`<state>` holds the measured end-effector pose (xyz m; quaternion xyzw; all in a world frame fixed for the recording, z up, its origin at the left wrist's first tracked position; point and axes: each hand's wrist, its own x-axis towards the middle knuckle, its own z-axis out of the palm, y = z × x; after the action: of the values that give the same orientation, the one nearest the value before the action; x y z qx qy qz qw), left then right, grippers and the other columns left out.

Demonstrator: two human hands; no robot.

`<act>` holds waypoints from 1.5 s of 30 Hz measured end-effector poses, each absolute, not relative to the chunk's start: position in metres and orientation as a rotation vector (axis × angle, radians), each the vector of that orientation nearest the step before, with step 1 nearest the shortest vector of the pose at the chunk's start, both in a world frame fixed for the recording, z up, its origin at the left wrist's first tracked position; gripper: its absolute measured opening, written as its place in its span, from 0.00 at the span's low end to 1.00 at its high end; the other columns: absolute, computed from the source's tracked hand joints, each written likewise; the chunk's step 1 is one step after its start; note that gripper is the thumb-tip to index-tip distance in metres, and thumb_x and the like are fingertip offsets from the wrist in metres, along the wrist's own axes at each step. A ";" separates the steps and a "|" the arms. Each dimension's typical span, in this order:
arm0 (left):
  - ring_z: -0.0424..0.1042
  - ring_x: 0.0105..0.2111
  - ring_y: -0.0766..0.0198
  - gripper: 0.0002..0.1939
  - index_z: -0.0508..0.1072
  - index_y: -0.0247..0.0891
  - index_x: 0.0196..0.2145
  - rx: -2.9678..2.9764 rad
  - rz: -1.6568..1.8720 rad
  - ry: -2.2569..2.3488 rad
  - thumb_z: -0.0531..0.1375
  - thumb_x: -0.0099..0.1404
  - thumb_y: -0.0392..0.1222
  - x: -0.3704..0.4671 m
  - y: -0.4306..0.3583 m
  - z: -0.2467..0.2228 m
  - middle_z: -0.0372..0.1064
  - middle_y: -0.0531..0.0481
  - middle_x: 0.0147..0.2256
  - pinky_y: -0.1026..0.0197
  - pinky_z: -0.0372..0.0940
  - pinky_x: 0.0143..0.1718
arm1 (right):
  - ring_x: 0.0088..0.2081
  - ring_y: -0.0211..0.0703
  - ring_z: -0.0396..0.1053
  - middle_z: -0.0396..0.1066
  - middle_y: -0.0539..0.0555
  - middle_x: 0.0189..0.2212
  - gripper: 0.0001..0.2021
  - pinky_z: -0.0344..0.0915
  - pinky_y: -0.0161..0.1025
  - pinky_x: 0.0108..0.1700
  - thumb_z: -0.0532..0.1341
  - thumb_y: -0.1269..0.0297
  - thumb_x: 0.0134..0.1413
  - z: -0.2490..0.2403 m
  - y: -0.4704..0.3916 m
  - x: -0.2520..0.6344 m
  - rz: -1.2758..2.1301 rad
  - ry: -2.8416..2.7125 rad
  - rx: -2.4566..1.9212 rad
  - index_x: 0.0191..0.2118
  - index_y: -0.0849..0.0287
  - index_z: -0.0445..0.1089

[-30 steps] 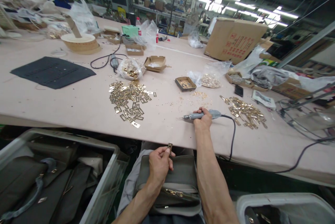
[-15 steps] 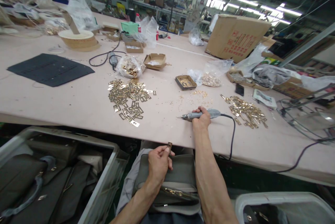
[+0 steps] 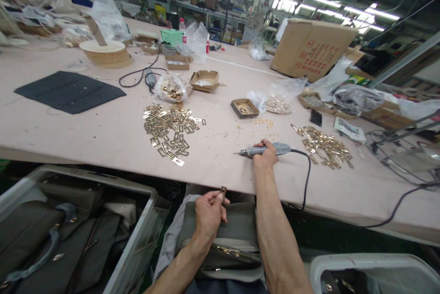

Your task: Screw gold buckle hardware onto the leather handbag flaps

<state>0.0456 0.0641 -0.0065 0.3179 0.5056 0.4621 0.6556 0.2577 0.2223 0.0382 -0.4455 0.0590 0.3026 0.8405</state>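
Between the thumb and fingers of my left hand (image 3: pixel 209 211) is a small metal plate (image 3: pixel 223 190), held upright above the bag. An olive-grey bag (image 3: pixel 237 225) with a gold zipper lies across my lap, under that hand. My right hand (image 3: pixel 265 155) is wrapped round a grey electric screwdriver (image 3: pixel 282 148) resting low over the tabletop, its bit pointing left. A cord runs from the tool's back end to the right. Left of the bit lies a heap of rectangular metal frames (image 3: pixel 172 127). Farther right is a pile of gold metal pieces (image 3: pixel 325 145).
A small box of screws (image 3: pixel 244 108) stands behind the screwdriver, with loose bits scattered before it. A large carton (image 3: pixel 312 49) and plastic bags line the back. Crates with bags flank my lap, one at left (image 3: pixel 137 230), one at right (image 3: pixel 371 262). A black sheet (image 3: pixel 68 91) lies left.
Both hands keep their hold and have hardly moved. The whole view has shifted very slightly.
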 end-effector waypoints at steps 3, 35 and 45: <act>0.60 0.10 0.71 0.18 0.75 0.31 0.31 0.718 1.048 1.149 0.65 0.60 0.53 0.046 0.064 -0.006 0.75 0.45 0.27 0.66 0.59 0.11 | 0.20 0.32 0.63 0.69 0.45 0.27 0.14 0.69 0.30 0.20 0.63 0.79 0.49 0.037 0.223 0.258 0.625 0.127 -0.957 0.32 0.56 0.57; 0.60 0.10 0.71 0.17 0.76 0.31 0.32 0.740 1.038 1.157 0.64 0.61 0.51 0.044 0.063 -0.006 0.73 0.49 0.22 0.67 0.58 0.11 | 0.18 0.33 0.63 0.68 0.43 0.25 0.16 0.69 0.31 0.19 0.63 0.78 0.48 0.036 0.222 0.258 0.605 0.114 -0.979 0.32 0.55 0.55; 0.70 0.14 0.63 0.16 0.77 0.28 0.36 0.759 0.943 1.134 0.60 0.62 0.46 0.043 0.058 0.007 0.72 0.47 0.18 0.64 0.68 0.18 | 0.21 0.28 0.62 0.67 0.44 0.28 0.12 0.69 0.29 0.25 0.67 0.75 0.46 0.078 0.174 0.250 0.745 -0.052 -0.877 0.32 0.59 0.62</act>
<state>0.0430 0.0581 0.0070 0.3376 0.5041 0.4195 0.6753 0.2498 0.1744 0.0781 -0.4147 -0.0246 0.3524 0.8386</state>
